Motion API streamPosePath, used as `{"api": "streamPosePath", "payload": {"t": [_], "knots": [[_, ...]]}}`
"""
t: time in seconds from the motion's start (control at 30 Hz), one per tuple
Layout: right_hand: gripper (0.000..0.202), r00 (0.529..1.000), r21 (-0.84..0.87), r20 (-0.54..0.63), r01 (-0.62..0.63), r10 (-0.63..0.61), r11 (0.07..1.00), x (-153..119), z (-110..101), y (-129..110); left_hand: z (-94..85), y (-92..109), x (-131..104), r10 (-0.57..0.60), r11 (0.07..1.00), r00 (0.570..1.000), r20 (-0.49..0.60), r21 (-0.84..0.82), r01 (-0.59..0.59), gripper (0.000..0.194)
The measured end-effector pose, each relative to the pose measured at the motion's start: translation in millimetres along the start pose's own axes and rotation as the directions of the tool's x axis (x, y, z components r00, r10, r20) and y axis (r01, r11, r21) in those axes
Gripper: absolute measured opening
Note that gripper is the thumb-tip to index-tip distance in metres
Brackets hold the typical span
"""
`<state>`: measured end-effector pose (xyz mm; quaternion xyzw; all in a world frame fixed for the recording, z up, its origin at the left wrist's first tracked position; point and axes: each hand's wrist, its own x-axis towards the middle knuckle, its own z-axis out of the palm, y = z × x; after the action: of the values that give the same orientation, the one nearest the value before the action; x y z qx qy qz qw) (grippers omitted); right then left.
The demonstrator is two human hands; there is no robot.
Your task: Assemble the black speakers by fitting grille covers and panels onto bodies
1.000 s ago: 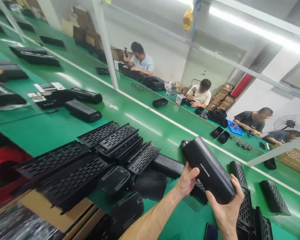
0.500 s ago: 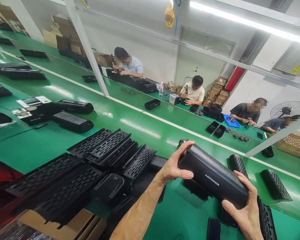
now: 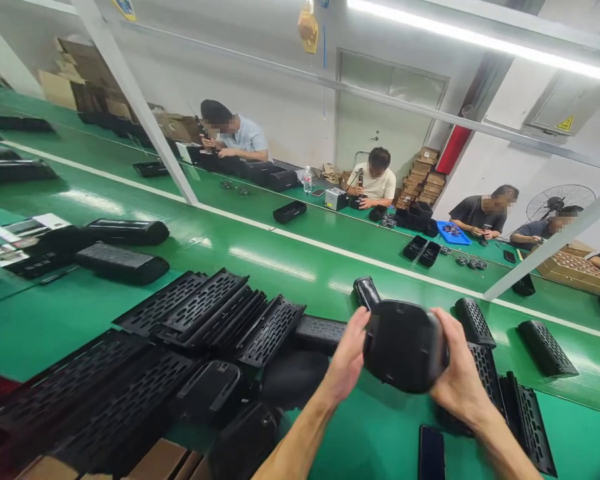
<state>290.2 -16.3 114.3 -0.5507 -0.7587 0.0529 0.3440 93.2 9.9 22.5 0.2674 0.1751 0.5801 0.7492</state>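
Observation:
Between my two hands is a black speaker-like housing, raised above the green bench with one rounded end facing the camera. My left hand presses on its left side, and my right hand wraps round its right side, which is slightly blurred. Left of the hands, perforated black panels lie in a pile. Further perforated panels lie to the right of my right forearm. A phone rests on the bench below the housing.
Black housings lie at the left, and another at the right. Cardboard is at the bottom left. White slanted posts rise across the line. Several people sit along the far side.
The housing has turned from lengthwise, with its lettering showing, to end-on. My right hand has moved left and up, closer to my left hand. The view has shifted slightly right.

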Motion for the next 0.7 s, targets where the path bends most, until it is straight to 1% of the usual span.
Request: {"api": "streamPosePath", "payload": {"t": [0.03, 0.07, 0.1, 0.13, 0.17, 0.23, 0.27, 0.3, 0.37, 0.4, 0.43, 0.47, 0.5, 0.57, 0.63, 0.7], "knots": [[0.096, 0.998, -0.064, 0.028, 0.06, -0.058, 0.996, 2.0, -4.4, 0.3, -2.8, 8.2, -3.0, 0.073, 0.994, 0.997, -0.01, 0.084, -0.072, 0.101], [0.092, 0.991, -0.148, 0.07, 0.122, -0.112, 0.982, 3.7, -8.6, -0.4, -4.0, 16.0, -5.4, 0.122, 0.977, 0.993, -0.004, 0.178, -0.119, 0.109], [0.09, 0.981, -0.238, 0.125, 0.178, -0.151, 0.955, 5.3, -12.0, -1.8, -3.9, 22.2, -7.3, 0.139, 0.952, 0.99, 0.007, 0.275, -0.136, 0.113], [0.089, 0.968, -0.315, 0.184, 0.224, -0.172, 0.922, 6.8, -14.5, -3.4, -2.6, 26.4, -8.5, 0.134, 0.921, 0.991, 0.011, 0.369, -0.128, 0.113], [0.089, 0.955, -0.358, 0.238, 0.254, -0.176, 0.898, 7.7, -16.4, -4.6, -1.1, 28.5, -9.5, 0.123, 0.888, 0.992, 0.002, 0.445, -0.111, 0.11], [0.093, 0.943, -0.334, 0.294, 0.255, -0.157, 0.908, 6.5, -19.3, -3.2, 0.3, 28.4, -11.5, 0.122, 0.848, 0.992, -0.034, 0.524, -0.086, 0.101], [0.096, 0.948, -0.292, 0.286, 0.224, -0.139, 0.93, 3.6, -20.9, 0.1, -0.8, 27.5, -12.9, 0.135, 0.842, 0.99, -0.048, 0.532, -0.089, 0.097], [0.099, 0.96, -0.234, 0.26, 0.164, -0.101, 0.958, -1.0, -22.5, 5.1, -3.1, 26.8, -14.8, 0.154, 0.841, 0.987, -0.055, 0.531, -0.101, 0.095], [0.105, 0.977, -0.052, 0.21, -0.03, 0.04, 0.998, -14.2, -24.4, 18.1, -10.0, 27.5, -19.1, 0.188, 0.84, 0.981, -0.054, 0.527, -0.132, 0.091], [0.107, 0.97, 0.066, 0.21, -0.14, 0.124, 0.988, -21.8, -23.9, 24.7, -13.5, 28.8, -21.1, 0.194, 0.837, 0.98, -0.045, 0.529, -0.141, 0.09], [0.108, 0.954, 0.183, 0.225, -0.239, 0.196, 0.954, -29.2, -22.1, 30.3, -16.4, 30.5, -23.0, 0.195, 0.834, 0.98, -0.035, 0.532, -0.147, 0.088], [0.106, 0.94, 0.284, 0.236, -0.31, 0.247, 0.907, -36.0, -19.2, 34.6, -18.5, 32.2, -24.4, 0.192, 0.831, 0.981, -0.024, 0.536, -0.15, 0.087], [0.102, 0.932, 0.36, 0.232, -0.349, 0.279, 0.865, -41.7, -15.5, 37.2, -19.7, 33.7, -25.3, 0.186, 0.827, 0.982, -0.011, 0.541, -0.151, 0.086], [0.09, 0.933, 0.441, 0.179, -0.359, 0.311, 0.823, -49.6, -7.2, 37.8, -20.3, 35.1, -25.8, 0.176, 0.82, 0.984, 0.011, 0.552, -0.153, 0.084], [0.077, 0.937, 0.472, 0.129, -0.346, 0.325, 0.811, -53.3, -0.2, 35.0, -20.2, 34.0, -24.8, 0.167, 0.814, 0.986, 0.024, 0.56, -0.151, 0.082], [0.071, 0.93, 0.485, 0.119, -0.36, 0.348, 0.797, -55.1, 4.7, 32.8, -21.3, 32.1, -23.4, 0.16, 0.817, 0.987, 0.018, 0.558, -0.143, 0.081]]}}
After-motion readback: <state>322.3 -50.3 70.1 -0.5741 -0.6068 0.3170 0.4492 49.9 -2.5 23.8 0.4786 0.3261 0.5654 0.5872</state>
